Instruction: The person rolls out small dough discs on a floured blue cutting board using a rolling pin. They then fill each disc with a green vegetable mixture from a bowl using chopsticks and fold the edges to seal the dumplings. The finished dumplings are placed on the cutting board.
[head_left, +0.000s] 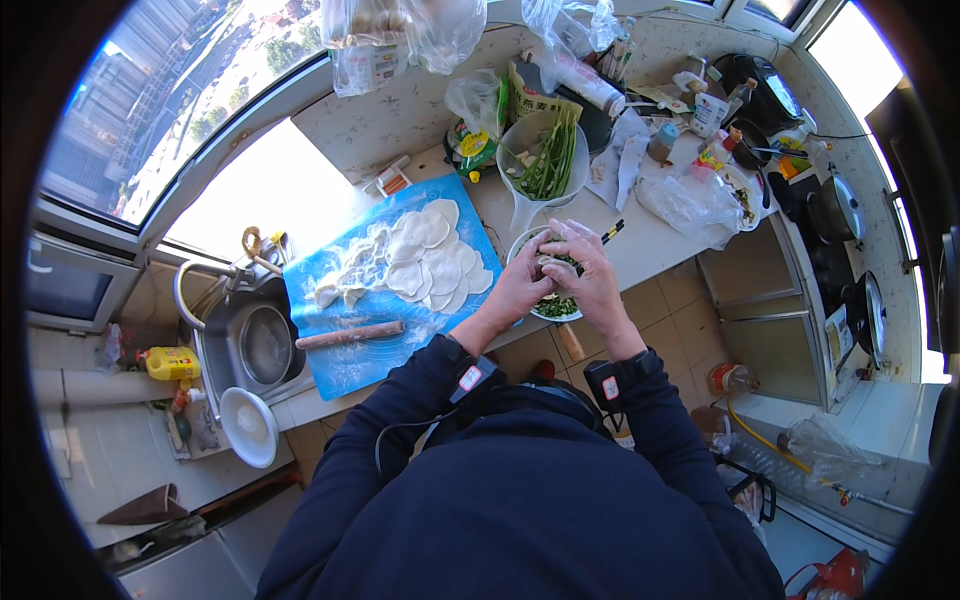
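Note:
My left hand and my right hand meet above a white bowl of chopped green filling. Between their fingertips they hold a small piece of dough, apparently a dumpling wrapper; fingers hide most of it. Both hands are dusted with flour. Dark chopsticks stick out past my right hand. Left of the bowl, a blue silicone mat carries overlapping round dough wrappers, with smaller floury dough pieces beside them. A wooden rolling pin lies along the mat's near side.
Behind the bowl stands a white strainer with green stalks. A sink with a metal pot is at the left, and a white bowl sits by its edge. Bottles, a plastic bag and pans crowd the right.

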